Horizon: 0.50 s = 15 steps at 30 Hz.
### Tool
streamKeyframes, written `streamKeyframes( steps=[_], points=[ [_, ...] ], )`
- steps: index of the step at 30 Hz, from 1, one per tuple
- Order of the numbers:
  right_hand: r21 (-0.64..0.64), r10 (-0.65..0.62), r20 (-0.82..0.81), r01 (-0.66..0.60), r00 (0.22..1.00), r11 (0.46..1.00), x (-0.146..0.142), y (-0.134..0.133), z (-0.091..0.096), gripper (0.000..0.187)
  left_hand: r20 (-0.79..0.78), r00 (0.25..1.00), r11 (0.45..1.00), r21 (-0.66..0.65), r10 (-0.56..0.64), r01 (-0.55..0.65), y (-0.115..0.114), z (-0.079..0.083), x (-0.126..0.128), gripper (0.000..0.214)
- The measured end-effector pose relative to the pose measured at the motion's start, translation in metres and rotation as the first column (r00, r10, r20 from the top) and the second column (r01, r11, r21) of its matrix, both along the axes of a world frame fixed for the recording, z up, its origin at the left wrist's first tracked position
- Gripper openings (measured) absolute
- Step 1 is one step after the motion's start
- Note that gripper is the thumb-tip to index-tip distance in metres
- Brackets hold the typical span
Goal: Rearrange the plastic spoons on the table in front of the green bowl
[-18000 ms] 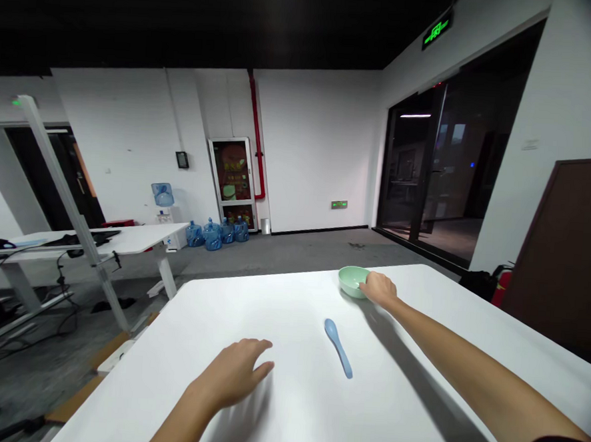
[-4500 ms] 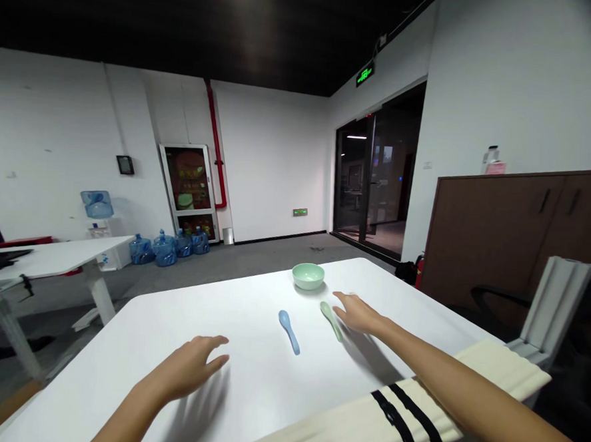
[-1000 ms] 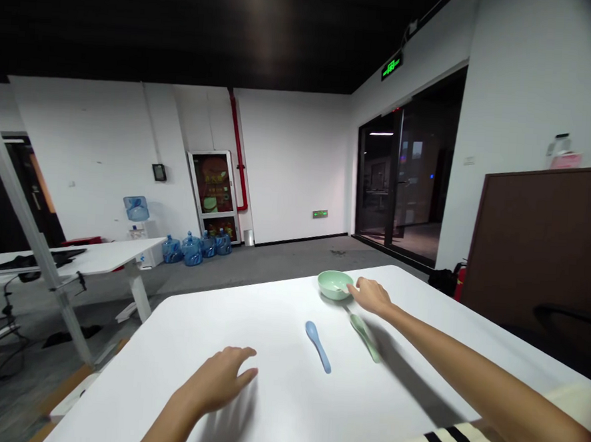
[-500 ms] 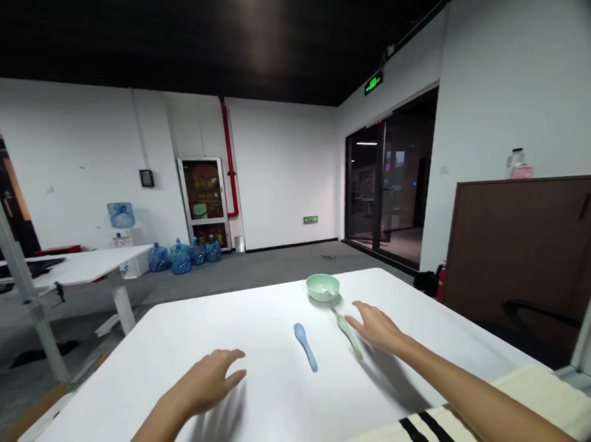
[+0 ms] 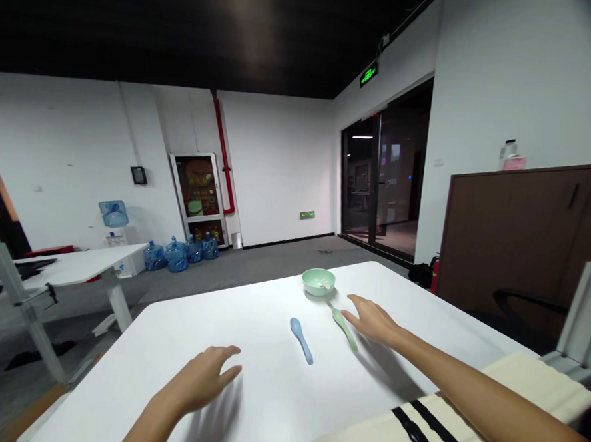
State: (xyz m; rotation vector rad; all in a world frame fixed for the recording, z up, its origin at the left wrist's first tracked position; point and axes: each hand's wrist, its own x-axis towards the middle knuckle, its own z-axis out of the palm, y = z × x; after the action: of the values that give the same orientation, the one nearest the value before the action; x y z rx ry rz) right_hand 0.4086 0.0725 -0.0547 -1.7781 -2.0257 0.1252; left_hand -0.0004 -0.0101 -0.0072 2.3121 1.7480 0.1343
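Observation:
On the white table [image 5: 178, 334] a pale green bowl [image 5: 318, 282] stands upright, with something small and light-coloured inside that I cannot make out. A green spoon [image 5: 345, 331] lies in front of it, slanting toward me. To its left rests a blue spoon [image 5: 301, 341], bowl end away from me. My right hand [image 5: 372, 319] hovers just right of the green spoon, fingers apart and holding nothing. Left of the blue spoon, my left hand [image 5: 208, 378] is held above the table, thumb and fingers spread, also holding nothing.
Cream cloth with black stripes [image 5: 433, 423] lies along the near right edge. A brown cabinet [image 5: 504, 240] stands at right, beside a black chair arm [image 5: 521, 301]. Another white table [image 5: 87, 261] is at left, with several blue water jugs [image 5: 176, 255] on the floor beyond.
The whole view has shifted slightly, so things appear a little further left and up. Both hands keep nearly the same open pose; the spoons and bowl stay in place on the table.

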Motion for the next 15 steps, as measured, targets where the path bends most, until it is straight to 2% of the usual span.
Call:
streamKeyframes(
  steps=[15],
  points=[
    [0.010, 0.013, 0.018, -0.013, 1.000, 1.000, -0.0007, -0.0013, -0.0018, 0.060, -0.002, 1.000, 1.000, 0.002, 0.007, -0.007, -0.0014, 0.0019, 0.0003, 0.058]
  ],
)
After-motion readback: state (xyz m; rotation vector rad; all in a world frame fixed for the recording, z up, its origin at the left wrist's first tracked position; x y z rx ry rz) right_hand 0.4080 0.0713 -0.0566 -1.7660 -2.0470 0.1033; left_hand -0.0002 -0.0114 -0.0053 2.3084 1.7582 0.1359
